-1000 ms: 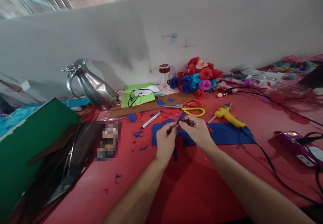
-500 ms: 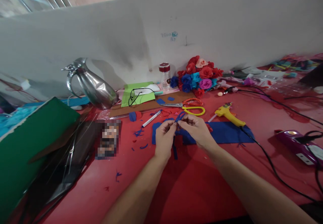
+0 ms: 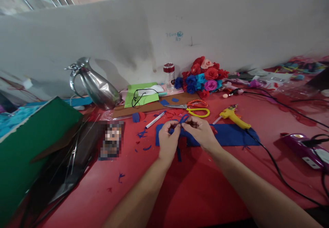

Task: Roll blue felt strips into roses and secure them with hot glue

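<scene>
The narrow, flat strip of matt blue sheet material (image 3: 183, 118) was bent into a slim loop with a smooth, rounded crown. Its surface looked soft and unglossed, like felt or foam; which of these could not be determined. The strip was located between the fingertips of both hands, above the front of a red, smooth-surfaced table (image 3: 123, 200). The crown pointed away from the person and leaned to the right, the loop's long axis running obliquely in that direction.

The left hand (image 3: 168, 137) was curled, thumb and forefinger pinching the base of the strip. The right hand (image 3: 202, 132) pinched close beside it, its remaining fingers bent; the two sets of fingertips nearly met.

A straight, square-ended blue tail (image 3: 179, 155) showed below the left hand; whether it joined the loop could not be established. Behind and beneath the hands lay a long, flat blue sheet (image 3: 233, 134), its long axis running left to right. A yellow plastic glue gun (image 3: 233, 117) lay at its far edge, and metal scissors with yellow and orange ring handles (image 3: 186, 107) lay beyond the hands.
</scene>
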`<act>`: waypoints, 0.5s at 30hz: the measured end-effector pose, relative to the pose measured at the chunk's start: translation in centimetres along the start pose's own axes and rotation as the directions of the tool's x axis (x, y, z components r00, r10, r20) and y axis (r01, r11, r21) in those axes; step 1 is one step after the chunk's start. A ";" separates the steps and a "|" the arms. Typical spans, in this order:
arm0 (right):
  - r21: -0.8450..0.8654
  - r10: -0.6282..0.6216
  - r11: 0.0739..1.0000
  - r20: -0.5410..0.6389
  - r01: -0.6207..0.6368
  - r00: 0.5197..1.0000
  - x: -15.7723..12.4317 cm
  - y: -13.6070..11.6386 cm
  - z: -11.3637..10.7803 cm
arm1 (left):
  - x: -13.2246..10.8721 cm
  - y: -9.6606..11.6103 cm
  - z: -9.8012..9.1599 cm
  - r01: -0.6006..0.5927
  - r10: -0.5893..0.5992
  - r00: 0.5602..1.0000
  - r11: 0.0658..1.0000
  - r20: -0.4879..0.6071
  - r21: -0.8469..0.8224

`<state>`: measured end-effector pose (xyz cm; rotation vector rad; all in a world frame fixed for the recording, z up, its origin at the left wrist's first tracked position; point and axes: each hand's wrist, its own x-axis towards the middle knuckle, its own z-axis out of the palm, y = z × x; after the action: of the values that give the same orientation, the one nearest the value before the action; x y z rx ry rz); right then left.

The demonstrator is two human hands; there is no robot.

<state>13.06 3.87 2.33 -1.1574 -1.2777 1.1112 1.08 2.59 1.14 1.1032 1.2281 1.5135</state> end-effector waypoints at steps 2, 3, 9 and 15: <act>0.017 0.009 1.000 -0.001 -0.009 1.000 0.0 -0.1 0.0 | 0.0 0.0 0.0 -0.016 0.016 1.000 1.000 0.015 0.003; 0.030 0.014 0.999 -0.001 -0.014 1.000 -0.1 -0.2 0.0 | 0.0 0.1 0.0 -0.020 0.020 0.999 1.000 0.027 -0.007; 0.045 0.019 0.999 -0.003 -0.019 1.000 -0.2 -0.5 0.0 | -0.2 0.7 0.2 -0.031 0.033 0.998 0.999 0.055 -0.044; 0.072 0.040 0.997 -0.035 -0.037 0.999 -0.2 -0.4 0.1 | -0.4 0.7 -0.2 -0.164 0.165 0.986 0.975 0.007 0.147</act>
<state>12.93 3.60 2.67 -1.1483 -1.1825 1.1497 0.90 2.08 1.74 1.3271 1.2953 1.5692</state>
